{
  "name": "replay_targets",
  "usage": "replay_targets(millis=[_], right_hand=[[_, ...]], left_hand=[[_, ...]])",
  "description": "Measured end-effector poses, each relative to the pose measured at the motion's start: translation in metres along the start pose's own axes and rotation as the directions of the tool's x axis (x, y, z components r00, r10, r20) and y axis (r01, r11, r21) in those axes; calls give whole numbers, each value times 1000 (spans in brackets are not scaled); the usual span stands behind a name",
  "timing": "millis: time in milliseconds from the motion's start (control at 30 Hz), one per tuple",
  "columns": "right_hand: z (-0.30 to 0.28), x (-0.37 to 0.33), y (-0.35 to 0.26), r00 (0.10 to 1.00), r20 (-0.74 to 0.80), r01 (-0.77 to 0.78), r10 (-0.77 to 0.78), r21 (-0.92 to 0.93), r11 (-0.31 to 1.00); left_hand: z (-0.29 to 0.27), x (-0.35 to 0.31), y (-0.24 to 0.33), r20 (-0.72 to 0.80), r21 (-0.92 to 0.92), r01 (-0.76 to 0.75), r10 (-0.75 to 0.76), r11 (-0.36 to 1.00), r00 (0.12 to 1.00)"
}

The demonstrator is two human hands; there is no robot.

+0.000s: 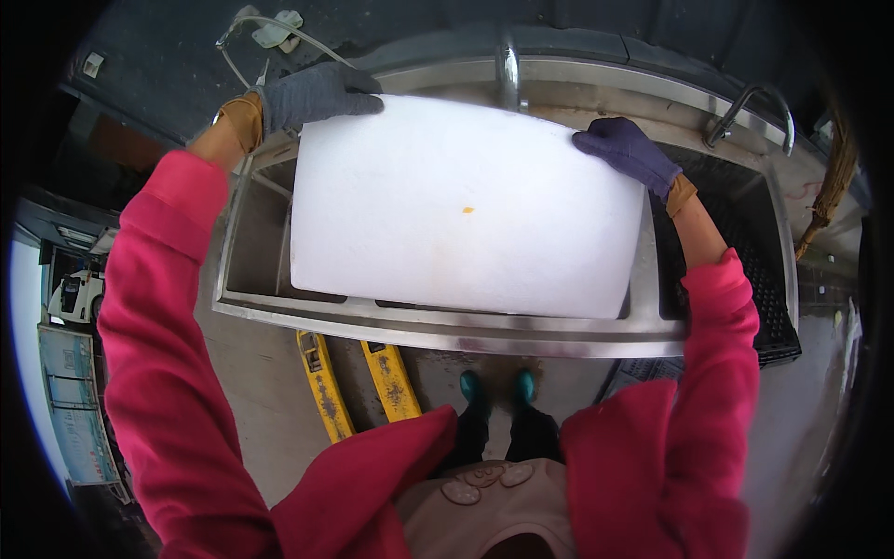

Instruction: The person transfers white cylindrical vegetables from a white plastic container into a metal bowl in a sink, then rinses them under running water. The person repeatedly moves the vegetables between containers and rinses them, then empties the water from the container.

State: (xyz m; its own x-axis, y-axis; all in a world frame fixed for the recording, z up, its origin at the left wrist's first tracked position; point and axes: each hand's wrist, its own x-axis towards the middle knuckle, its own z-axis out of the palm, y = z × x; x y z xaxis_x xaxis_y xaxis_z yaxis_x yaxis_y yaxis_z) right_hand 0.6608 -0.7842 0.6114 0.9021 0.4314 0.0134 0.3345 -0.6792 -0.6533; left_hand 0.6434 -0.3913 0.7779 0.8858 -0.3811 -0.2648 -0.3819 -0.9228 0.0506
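A large white panel (419, 224), foam-like with a small orange mark near its middle, rests across the stainless steel sink (447, 321). My left hand (321, 95), in a grey glove, grips its far left corner with the thumb over the top. At the far right corner my right hand (631, 158), in a dark purple glove, is closed round the edge. Fingers of both hands are partly hidden behind the panel. Much of the sink's middle basin lies hidden under the panel.
A metal faucet (507, 74) rises behind the panel, and a curved one (759, 107) stands at the right. A black plastic crate (773, 307) sits at the sink's right end. Yellow pallet jack forks (391, 382) lie on the floor nearby. A pale hose (303, 35) curls behind my left hand.
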Motion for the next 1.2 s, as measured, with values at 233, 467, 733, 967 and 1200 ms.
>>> replay_targets(millis=[233, 467, 733, 967, 1200], right_hand=[[-44, -43, -26, 992, 21, -118, 121, -115, 986], [-57, -69, -61, 991, -8, -132, 135, -284, 950], [-44, -54, -93, 995, 35, -67, 88, -391, 918], [-79, -54, -147, 999, 41, -5, 28, -474, 880], [-120, -76, -201, 994, 54, -29, 99, -726, 687]], left_hand=[[30, -7, -11, -85, 445, -388, 469, 807, 879], [70, 4, 31, -172, 182, -76, 108, 980, 979], [122, -9, 55, -336, 67, -135, 150, 989, 930], [129, -35, 51, -622, -7, -229, 175, 973, 763], [146, -38, 89, -563, -242, -236, 61, 941, 824]])
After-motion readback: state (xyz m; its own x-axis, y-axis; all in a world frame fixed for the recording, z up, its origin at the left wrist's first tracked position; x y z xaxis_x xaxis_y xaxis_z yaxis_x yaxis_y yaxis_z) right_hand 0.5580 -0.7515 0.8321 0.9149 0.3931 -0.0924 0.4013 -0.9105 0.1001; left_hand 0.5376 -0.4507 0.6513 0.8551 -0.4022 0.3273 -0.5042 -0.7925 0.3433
